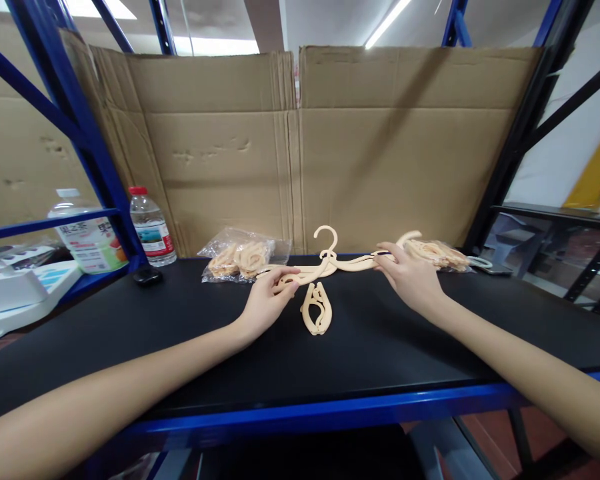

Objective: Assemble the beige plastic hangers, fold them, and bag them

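Note:
A cream plastic folding clothes hanger [333, 263] is spread out toward the back of the black table, its hook pointing up and away from me. My left hand [270, 293] pinches the hanger's left arm between thumb and fingers. At the other side my right hand [411, 277] has its fingers closed on the end of the right arm, partly covering it. Just in front of the spread hanger lies a second folding hanger [317, 310], folded into a compact oval and touched by neither hand.
Clear bags of folded cream hangers lie on the left [243, 259] and right [437, 255]. A red-capped water bottle [153, 230] and a black mouse-like object [147, 276] stand at the left. Cardboard [220, 147] walls the back; a blue rail [330, 413] edges the front.

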`<action>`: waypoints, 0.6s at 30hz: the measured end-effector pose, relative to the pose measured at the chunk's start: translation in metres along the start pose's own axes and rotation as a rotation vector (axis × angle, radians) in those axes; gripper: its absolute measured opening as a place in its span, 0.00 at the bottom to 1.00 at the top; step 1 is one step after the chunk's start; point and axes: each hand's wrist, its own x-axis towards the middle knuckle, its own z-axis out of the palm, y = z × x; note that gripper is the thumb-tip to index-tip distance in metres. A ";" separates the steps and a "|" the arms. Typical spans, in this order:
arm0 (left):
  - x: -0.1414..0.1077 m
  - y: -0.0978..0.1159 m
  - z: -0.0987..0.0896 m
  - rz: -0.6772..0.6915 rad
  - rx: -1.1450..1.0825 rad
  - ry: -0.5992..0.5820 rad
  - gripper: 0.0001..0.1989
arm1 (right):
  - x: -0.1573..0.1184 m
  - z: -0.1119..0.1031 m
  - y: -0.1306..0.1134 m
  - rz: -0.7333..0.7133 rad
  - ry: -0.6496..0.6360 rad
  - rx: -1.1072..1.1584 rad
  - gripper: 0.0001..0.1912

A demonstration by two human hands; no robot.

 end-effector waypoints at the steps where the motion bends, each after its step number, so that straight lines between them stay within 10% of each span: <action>1: 0.000 0.000 0.000 0.004 0.003 0.007 0.14 | 0.000 0.001 -0.001 -0.012 0.010 0.030 0.15; 8: 0.001 0.001 0.002 0.009 -0.082 0.036 0.13 | 0.001 0.009 -0.002 -0.104 0.119 0.439 0.13; 18: 0.004 0.005 -0.001 -0.227 -0.516 0.196 0.24 | 0.009 0.008 0.008 0.207 -0.100 1.194 0.13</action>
